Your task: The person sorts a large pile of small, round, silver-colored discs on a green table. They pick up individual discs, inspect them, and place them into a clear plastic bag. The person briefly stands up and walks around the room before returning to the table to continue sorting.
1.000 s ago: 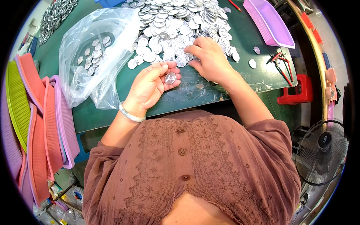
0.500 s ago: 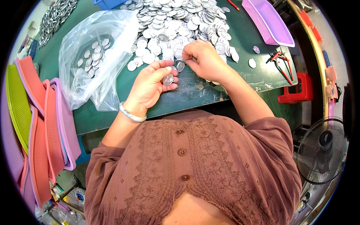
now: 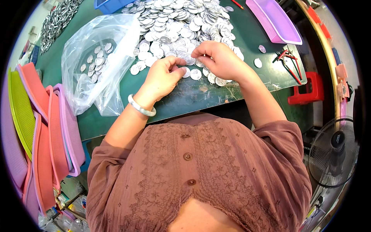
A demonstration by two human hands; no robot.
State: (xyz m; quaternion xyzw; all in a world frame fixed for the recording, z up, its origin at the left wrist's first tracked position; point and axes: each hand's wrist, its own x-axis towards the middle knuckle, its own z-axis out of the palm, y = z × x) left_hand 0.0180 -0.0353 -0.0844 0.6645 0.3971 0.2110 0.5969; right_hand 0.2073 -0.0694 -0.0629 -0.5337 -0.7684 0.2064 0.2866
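Between the fingertips of both hands is a round silver medal (image 3: 189, 59), at the near edge of a large heap of silver medals (image 3: 174, 29). My left hand (image 3: 164, 76), with a pale bangle at its wrist, is turned palm down with its fingers curled; what lies inside them is hidden. My right hand (image 3: 222, 61) has thumb and forefinger bent together at the medal's right side. Several loose medals (image 3: 195, 74) lie on the table just below and between the hands. Left of them, a clear plastic bag (image 3: 83, 50) holds more medals (image 3: 99, 62).
The green table (image 3: 116, 127) has a worn near edge. Red-handled pliers (image 3: 290, 65) and a purple basket (image 3: 270, 19) are at right, above a red stool (image 3: 311, 89). Stacked coloured baskets (image 3: 50, 131) stand left, a fan (image 3: 334, 150) right. Small metal parts (image 3: 60, 23) lie far left.
My left hand has turned from palm up, with medals on its fingers, to palm down, moving up and right. More medals show on the table by the right hand, which shifted slightly right.
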